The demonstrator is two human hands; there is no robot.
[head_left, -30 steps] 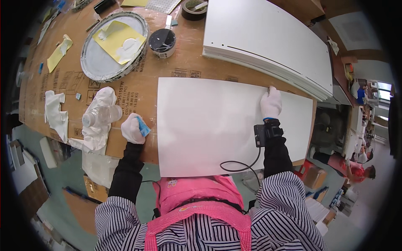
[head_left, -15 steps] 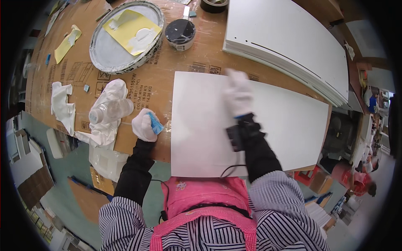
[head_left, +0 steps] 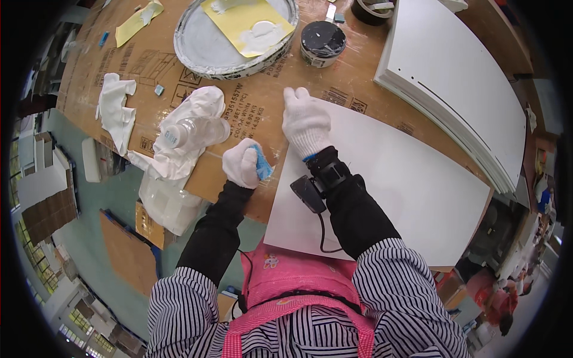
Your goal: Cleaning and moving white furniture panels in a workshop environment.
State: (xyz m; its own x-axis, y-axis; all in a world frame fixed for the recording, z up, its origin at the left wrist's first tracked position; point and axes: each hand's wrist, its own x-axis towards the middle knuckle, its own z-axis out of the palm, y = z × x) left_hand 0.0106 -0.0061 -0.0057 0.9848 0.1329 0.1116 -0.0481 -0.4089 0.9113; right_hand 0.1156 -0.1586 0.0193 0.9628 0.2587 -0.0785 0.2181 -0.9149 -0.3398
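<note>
A white panel [head_left: 400,185] lies on a cardboard-covered table in front of me. My right hand [head_left: 306,121], in a white knit glove, rests over the panel's far left corner. Its fingers are curled in, and whatever they may hold is hidden beneath them. Just left of the panel's edge, my left hand [head_left: 239,164], also gloved, is closed on a crumpled light-blue cloth [head_left: 264,164]. To its left, a clear plastic bottle [head_left: 185,132] lies on a white rag [head_left: 206,101].
A large round bucket [head_left: 197,53] bears a yellow sheet [head_left: 239,15] with white paste. Beside it stands a black-topped tub [head_left: 323,43]. Stacked white panels [head_left: 453,77] are at the far right; another white rag [head_left: 114,107] lies left. A person [head_left: 495,292] is at the right.
My right hand has swept left across the panel to its far left corner. My left hand still holds the blue cloth. The whole view has shifted and turned.
</note>
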